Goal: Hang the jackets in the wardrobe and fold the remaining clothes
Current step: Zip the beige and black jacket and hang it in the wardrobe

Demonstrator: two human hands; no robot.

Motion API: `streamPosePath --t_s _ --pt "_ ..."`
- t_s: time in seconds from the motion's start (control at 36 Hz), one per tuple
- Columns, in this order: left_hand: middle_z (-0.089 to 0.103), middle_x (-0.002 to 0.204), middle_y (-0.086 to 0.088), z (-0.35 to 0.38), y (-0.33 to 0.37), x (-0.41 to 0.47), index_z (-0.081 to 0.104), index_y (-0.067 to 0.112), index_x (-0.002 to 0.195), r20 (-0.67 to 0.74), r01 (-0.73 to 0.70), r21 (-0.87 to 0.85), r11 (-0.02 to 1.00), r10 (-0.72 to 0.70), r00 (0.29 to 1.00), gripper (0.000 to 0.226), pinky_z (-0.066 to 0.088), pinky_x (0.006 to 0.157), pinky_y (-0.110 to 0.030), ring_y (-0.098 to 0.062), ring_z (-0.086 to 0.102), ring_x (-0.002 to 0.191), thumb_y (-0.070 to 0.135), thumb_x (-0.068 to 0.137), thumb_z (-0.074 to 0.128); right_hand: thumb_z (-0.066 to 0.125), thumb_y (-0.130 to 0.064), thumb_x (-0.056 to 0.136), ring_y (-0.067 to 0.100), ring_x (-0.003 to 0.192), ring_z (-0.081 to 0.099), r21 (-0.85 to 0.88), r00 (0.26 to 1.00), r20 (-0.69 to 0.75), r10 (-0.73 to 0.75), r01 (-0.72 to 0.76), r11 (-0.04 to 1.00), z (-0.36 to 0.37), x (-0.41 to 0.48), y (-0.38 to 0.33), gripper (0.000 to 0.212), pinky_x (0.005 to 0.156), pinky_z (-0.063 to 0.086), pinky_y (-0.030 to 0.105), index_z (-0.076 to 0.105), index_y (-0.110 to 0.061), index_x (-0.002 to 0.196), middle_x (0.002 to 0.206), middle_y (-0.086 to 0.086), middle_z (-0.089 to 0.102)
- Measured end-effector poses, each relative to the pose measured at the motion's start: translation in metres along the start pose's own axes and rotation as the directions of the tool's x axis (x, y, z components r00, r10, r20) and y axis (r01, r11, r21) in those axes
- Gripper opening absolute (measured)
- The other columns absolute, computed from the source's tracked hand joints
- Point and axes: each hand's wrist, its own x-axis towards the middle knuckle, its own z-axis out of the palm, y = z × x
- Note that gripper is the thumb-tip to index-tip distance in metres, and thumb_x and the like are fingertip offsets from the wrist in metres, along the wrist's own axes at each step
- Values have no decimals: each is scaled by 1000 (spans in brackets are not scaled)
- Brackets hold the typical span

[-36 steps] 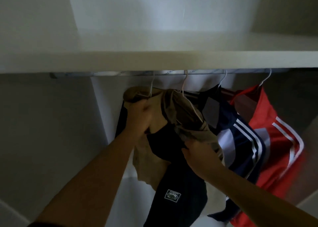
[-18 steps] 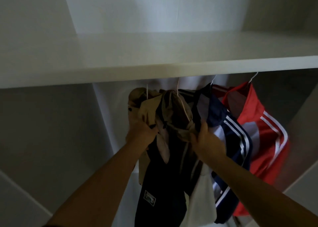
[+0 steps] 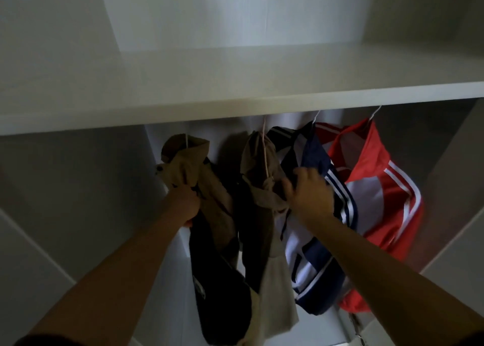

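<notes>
Under the wardrobe shelf four jackets hang in a row, their hooks running up behind the shelf's front edge, where the rail itself is hidden. Nearest the left wall hangs a tan and dark jacket. A second tan jacket is beside it, then a navy striped jacket, and a red jacket toward the right wall.

The step in hand looks like spacing and straightening the two tan jackets. To do it well, each hook should sit fully over the rail and the bunched collars need spreading across the hanger shoulders. The cloth should be drawn down gently so no hanger tips off.

The left hand is clenched round a fistful of the first jacket's tan cloth, just below its collar. The right hand lies against the navy jacket's shoulder, thumb toward the second tan jacket. It is blurred, so I cannot tell whether it pinches cloth or only presses.
</notes>
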Motion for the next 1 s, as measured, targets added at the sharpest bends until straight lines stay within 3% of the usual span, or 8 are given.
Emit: streamPosePath --t_s 0.06,0.14,0.25,0.39,0.47,0.69,0.83,1.0 --pt "58 87 -20 -4 -5 1 56 0 92 6 41 37 998 -41 999 21 46 45 -35 -25 52 60 15 100 44 49 -39 93 35 123 43 -73 988 -65 140 -144 987 -7 9 20 54 95 37 46 37 -11 139 138 15 42" --pt "50 75 -15 -6 -2 -3 47 9 74 24 90 40 995 -91 996 29 43 44 -30 -26 53 62 19 101 41 47 -26 96 40 124 45 -50 936 110 333 -330 943 -9 15 50 64 98 39 47 17 -6 149 141 21 40" --pt "49 75 -16 -5 8 -7 47 8 76 35 113 22 993 -114 993 27 44 46 -30 -29 55 66 16 101 42 47 -9 94 34 115 56 -154 905 297 304 -269 951 -10 13 66 31 91 46 42 50 -2 124 124 20 57" --pt "50 73 -13 -3 9 -18 42 13 69 -9 76 91 993 -75 997 33 55 72 -44 -29 58 74 16 102 39 45 -5 94 30 113 58 -160 919 318 234 -191 968 -11 6 58 23 90 47 35 51 -4 116 121 16 58" --pt "59 104 -24 -6 6 -30 49 5 78 -31 53 156 986 -48 998 27 48 94 -50 -37 58 102 15 101 40 42 -6 95 29 114 57 -161 917 323 235 -192 968 -19 2 62 23 89 46 35 49 -5 117 123 14 57" --pt "53 124 -19 3 -13 -68 44 2 129 -34 -12 298 954 23 999 34 44 99 -41 -31 54 111 14 98 43 47 -15 95 29 118 54 -32 895 402 190 -194 981 -42 -29 80 39 96 44 38 39 -10 133 130 13 52" --pt "52 120 -16 19 -17 -113 46 6 124 -36 -113 305 946 130 991 31 49 87 -43 -31 56 101 13 94 49 49 -17 96 29 121 51 140 913 390 119 -186 973 -58 -76 92 56 100 42 37 28 -11 147 135 15 47" --pt "51 116 -5 54 -13 -176 52 14 120 2 -301 145 943 304 953 28 45 84 -35 -20 52 100 16 92 55 53 -12 94 27 100 62 370 927 339 162 -289 883 -92 -158 103 41 87 46 28 47 -8 135 116 13 64"
